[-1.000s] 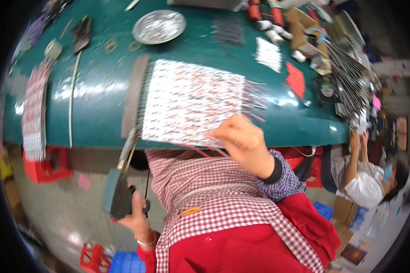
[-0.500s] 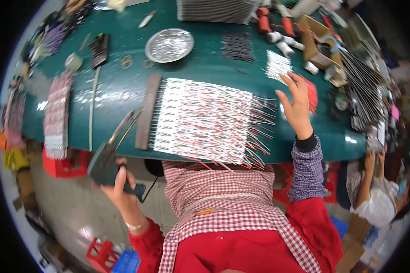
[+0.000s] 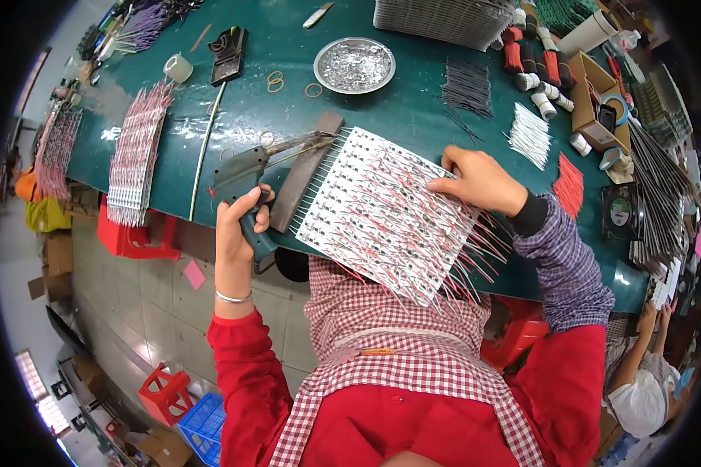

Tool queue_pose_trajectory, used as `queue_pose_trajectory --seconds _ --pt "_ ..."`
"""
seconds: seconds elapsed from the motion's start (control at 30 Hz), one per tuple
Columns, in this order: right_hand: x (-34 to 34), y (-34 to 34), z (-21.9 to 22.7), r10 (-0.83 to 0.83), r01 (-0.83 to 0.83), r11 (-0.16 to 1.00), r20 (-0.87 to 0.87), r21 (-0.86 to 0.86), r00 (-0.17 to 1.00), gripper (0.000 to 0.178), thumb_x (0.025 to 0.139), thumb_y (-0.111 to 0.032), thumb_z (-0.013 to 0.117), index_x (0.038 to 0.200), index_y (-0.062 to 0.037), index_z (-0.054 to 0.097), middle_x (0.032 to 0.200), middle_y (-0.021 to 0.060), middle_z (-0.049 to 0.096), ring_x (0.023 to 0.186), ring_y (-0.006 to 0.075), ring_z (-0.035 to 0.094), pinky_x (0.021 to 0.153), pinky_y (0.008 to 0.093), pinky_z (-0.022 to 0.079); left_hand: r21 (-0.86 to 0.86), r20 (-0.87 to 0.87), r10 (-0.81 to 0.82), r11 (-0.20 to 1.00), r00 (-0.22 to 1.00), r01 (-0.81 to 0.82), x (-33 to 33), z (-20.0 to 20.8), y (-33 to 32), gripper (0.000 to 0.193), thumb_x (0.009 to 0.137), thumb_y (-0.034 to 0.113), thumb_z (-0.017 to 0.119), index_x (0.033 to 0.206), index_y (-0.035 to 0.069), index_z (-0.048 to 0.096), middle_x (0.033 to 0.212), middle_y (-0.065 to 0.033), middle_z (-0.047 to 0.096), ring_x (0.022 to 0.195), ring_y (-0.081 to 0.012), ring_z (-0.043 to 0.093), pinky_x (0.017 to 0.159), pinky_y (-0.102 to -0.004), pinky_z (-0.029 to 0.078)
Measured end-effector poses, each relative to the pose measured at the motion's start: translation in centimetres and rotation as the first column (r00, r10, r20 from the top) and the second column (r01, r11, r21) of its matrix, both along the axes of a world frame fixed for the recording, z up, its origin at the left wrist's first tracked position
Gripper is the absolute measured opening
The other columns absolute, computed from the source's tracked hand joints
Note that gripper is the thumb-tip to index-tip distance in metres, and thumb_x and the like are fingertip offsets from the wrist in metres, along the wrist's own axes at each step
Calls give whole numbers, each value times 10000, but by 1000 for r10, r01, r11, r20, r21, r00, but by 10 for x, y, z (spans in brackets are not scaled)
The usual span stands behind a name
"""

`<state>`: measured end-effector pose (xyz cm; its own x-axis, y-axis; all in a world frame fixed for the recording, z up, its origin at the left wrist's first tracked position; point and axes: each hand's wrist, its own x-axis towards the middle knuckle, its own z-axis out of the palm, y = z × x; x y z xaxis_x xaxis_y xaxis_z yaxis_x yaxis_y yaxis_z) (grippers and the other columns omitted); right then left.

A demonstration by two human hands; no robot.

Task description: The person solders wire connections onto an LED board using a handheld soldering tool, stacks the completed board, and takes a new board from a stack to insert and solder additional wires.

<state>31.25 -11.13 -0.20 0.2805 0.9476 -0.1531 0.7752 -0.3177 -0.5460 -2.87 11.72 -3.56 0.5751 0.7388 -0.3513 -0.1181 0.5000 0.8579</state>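
My left hand is wrapped round the handle of a dark green soldering gun. The gun's long metal tip reaches over a brown bar at the left edge of a white circuit board panel. Rows of red and white wires stick up from the panel and hang past its right and near edges. At the panel's far right corner, my right hand is closed, thumb and bent fingers gripping the board; some fingertips are hidden.
A metal dish stands beyond the panel. Dark wires, white wires and red wires lie to the right, near a cardboard box. Wired panels stand at left. Another person sits at far right.
My right hand has come left from beside the white and red wires onto the panel. The soldering gun has risen and its tip moved over the bar. The whole view has turned.
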Motion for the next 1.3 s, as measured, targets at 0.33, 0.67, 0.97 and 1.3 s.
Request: queue_pose_trajectory --seconds 0.33,0.67,0.97,1.3 --pt "2 -21 51 -214 81 967 -593 -242 776 427 991 -379 711 742 -40 638 613 -73 408 554 24 332 474 282 246 -176 42 -99 979 994 105 4 -5 19 257 979 126 678 1114 -91 651 965 -178 676 621 -110 553 478 -202 403" --pt "22 -26 203 103 -99 986 28 -133 994 435 946 -291 726 734 53 563 635 -21 415 630 63 395 562 316 346 -245 119 -96 962 988 123 -1 -12 23 253 996 142 666 1057 -103 650 919 -184 676 590 -116 564 444 -192 418" --pt "34 -60 241 -108 167 972 -322 163 941 332 941 -262 675 1003 63 674 922 -9 690 837 26 566 755 215 450 601 -681 229 717 695 353 32 21 14 485 907 365 770 1027 -89 649 863 -248 713 754 -314 732 660 -403 569" --pt "-22 65 162 77 17 985 -518 173 852 238 1007 -191 611 857 -11 651 796 -91 554 718 -6 442 634 218 344 217 584 -375 927 720 306 -12 58 -69 916 850 346 868 1476 -105 373 1249 -210 658 963 -292 724 573 -369 627"
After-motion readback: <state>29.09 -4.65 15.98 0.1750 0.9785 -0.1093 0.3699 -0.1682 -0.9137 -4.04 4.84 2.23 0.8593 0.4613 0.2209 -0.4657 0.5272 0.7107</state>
